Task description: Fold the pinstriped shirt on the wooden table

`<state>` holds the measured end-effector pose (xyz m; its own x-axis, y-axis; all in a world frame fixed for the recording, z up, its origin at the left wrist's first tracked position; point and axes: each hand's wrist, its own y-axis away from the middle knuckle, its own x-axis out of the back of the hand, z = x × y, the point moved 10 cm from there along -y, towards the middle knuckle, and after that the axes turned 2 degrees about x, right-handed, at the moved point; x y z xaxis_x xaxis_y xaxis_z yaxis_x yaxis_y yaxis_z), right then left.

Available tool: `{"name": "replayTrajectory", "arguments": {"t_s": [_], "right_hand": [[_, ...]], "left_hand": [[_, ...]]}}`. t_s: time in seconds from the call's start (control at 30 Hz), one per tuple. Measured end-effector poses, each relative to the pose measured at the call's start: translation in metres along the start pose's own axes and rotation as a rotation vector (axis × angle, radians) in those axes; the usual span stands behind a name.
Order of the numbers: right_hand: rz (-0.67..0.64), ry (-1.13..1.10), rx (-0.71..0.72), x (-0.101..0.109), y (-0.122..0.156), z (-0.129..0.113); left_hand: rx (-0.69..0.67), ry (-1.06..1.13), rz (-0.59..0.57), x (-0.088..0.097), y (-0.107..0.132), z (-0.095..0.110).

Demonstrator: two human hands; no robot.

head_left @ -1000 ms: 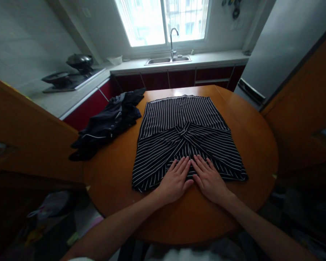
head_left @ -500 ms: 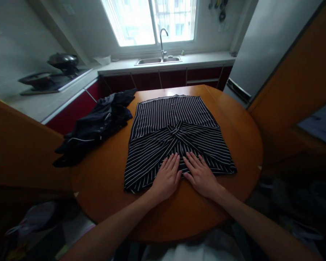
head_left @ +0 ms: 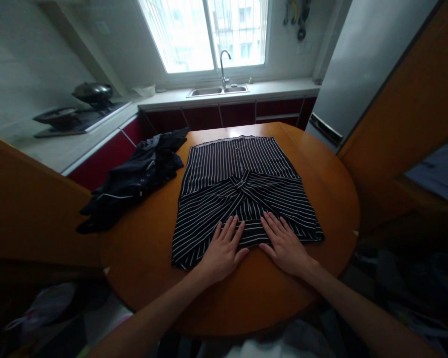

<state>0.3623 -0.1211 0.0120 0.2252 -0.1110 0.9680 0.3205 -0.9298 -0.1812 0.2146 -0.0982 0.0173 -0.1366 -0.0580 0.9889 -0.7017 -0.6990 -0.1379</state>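
Note:
A black garment with white stripes [head_left: 242,156] lies spread on the round wooden table [head_left: 224,306]. Its far part is a single flat panel, and two diagonal sections meet at a twisted knot near its middle. My left hand [head_left: 223,248] rests flat on the near edge, left of centre, fingers stretched forward. On the same edge, right of centre, my right hand [head_left: 282,243] lies flat with its fingers extended. Neither hand grasps the cloth. A strip of striped fabric shows between the two hands.
Dark clothing [head_left: 134,179] is heaped at the table's left edge, partly overhanging. Beyond stand a counter with a sink [head_left: 218,91], a stove with pans [head_left: 93,93] on the left, and a refrigerator [head_left: 366,64] on the right.
My hands have slid apart along the garment's near edge, left hand leftward and right hand rightward, widening the gap between them. The whole view has shifted slightly downward in frame.

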Motion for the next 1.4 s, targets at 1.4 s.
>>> {"name": "replayTrajectory", "arguments": {"t_s": [1.4], "right_hand": [[0.056,-0.047,0.013,0.0,0.003,0.001]], "left_hand": [[-0.064,0.218,-0.065,0.018,0.009,0.007]]}}
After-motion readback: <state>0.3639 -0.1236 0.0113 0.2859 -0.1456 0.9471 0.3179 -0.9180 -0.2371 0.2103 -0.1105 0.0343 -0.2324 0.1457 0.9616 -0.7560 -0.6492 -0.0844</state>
